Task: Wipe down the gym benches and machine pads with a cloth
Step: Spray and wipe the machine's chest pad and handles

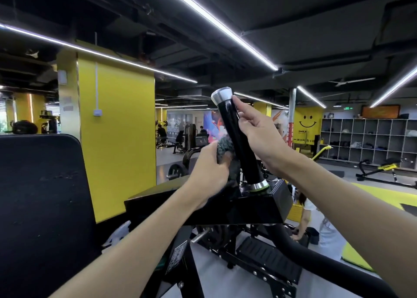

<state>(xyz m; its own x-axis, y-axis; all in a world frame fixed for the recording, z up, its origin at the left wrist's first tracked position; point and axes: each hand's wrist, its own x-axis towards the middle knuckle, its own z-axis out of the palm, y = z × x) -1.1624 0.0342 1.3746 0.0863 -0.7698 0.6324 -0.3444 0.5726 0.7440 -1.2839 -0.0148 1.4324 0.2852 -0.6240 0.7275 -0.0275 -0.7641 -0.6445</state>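
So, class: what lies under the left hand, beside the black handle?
A grey-green cloth, pressed against the handle. The left hand covers its lower part, which cannot be seen.

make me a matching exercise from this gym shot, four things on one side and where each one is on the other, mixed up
Things
1 cloth
2 handle
3 pad
4 shelves

Places
a far right, in the background
b gripped in the left hand, against the handle
c left edge of the view, close up
d centre, upright, held by the right hand

Pairs: 1-b, 2-d, 3-c, 4-a
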